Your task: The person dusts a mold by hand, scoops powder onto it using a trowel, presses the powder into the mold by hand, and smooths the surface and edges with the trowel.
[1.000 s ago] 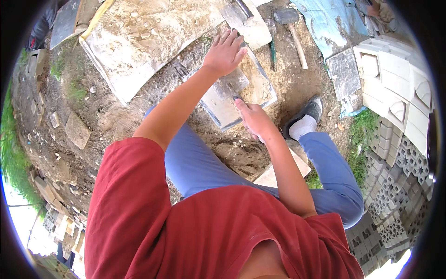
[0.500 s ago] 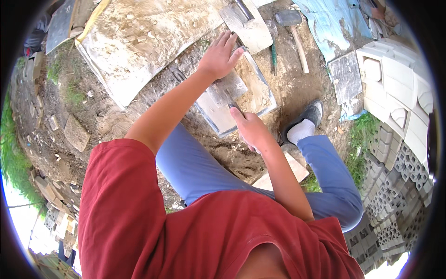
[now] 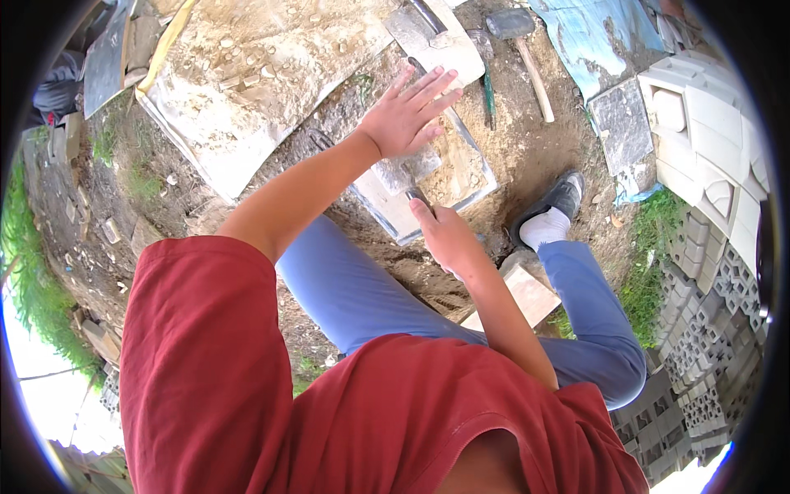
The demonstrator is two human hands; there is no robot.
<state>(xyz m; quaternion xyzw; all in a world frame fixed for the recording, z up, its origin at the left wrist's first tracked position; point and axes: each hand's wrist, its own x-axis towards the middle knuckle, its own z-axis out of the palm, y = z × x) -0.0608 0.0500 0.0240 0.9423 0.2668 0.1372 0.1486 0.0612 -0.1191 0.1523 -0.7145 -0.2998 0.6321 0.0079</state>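
My left hand (image 3: 411,114) is open, palm down with fingers spread, over the far left part of a flat rectangular mould (image 3: 471,198) with grey metal edges. A light sandy mix (image 3: 461,160) fills the right side of the mould. My right hand (image 3: 448,239) is closed around the dark handle of a trowel (image 3: 421,167), at the mould's near side. The trowel's flat grey blade lies over the mould's middle, partly covered by my left hand. I cannot tell whether my left hand touches the mix.
Beyond the mould lie a dusty float with a dark handle (image 3: 426,16), a green-handled tool (image 3: 489,97) and a mallet (image 3: 535,76). A sheet heaped with sandy mix (image 3: 255,82) spreads at the far left. Pale blocks (image 3: 695,115) are stacked at right; a slab (image 3: 527,295) lies by my foot.
My left hand has moved a little right and nearer, its fingers now spread wider. My right hand keeps its grip on the trowel. The whole view has shifted slightly.
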